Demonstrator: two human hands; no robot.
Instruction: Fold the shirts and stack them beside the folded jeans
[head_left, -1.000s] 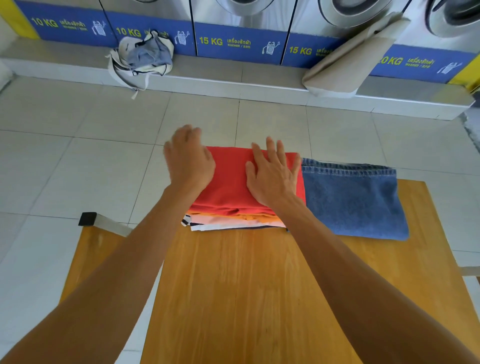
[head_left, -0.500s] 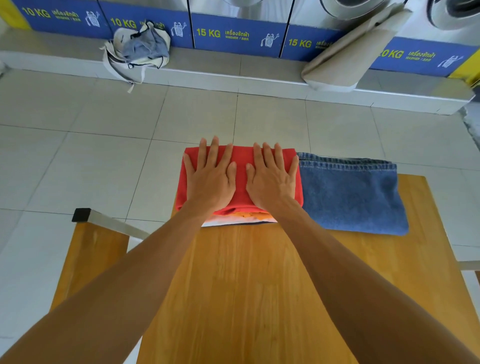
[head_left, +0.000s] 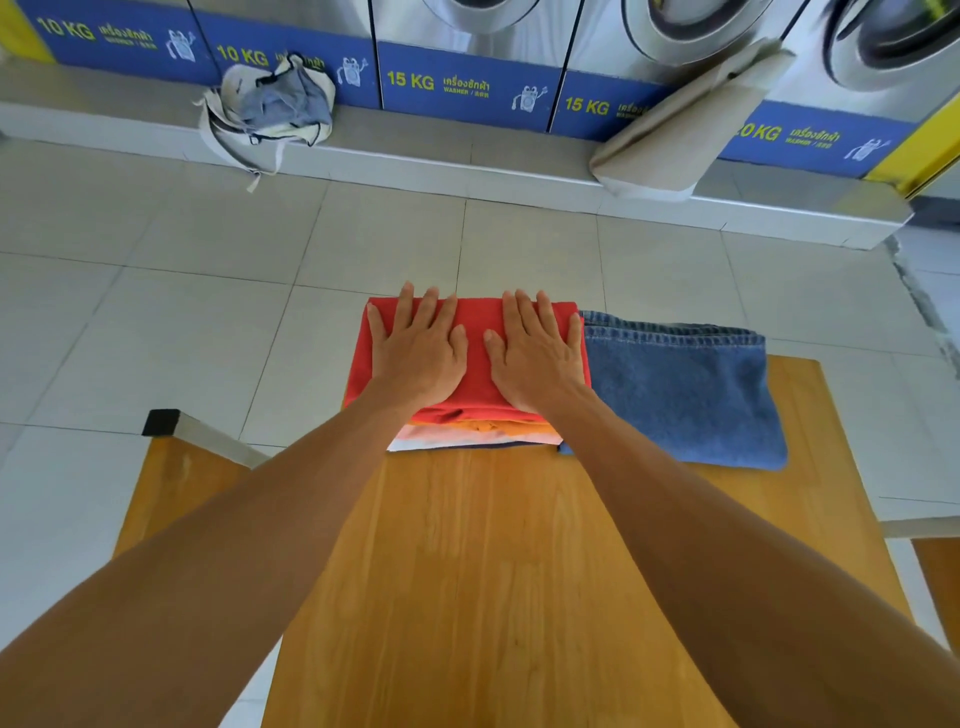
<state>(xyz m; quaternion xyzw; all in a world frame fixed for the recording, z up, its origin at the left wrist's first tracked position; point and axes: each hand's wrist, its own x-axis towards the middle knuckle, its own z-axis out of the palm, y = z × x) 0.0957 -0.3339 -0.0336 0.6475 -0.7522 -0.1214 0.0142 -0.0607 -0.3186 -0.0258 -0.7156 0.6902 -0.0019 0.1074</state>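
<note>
A stack of folded shirts sits at the far edge of the wooden table (head_left: 467, 571). A red shirt (head_left: 475, 325) lies on top, with orange, pink and white layers (head_left: 467, 435) showing beneath it. Folded blue jeans (head_left: 680, 389) lie directly to the right, touching the stack. My left hand (head_left: 418, 353) and my right hand (head_left: 535, 358) rest flat, palms down, side by side on the red shirt, fingers spread and holding nothing.
A grey and cream bag (head_left: 272, 111) sits on the raised ledge before the washing machines (head_left: 467, 31). A beige flat object (head_left: 685, 124) leans against the machines at the right. A bench (head_left: 171, 473) stands left of the table, over tiled floor.
My left hand dropped from above the stack's left edge and settled flat on the red shirt. Both hands slid slightly toward the far edge. The stack's near layers look more squared.
</note>
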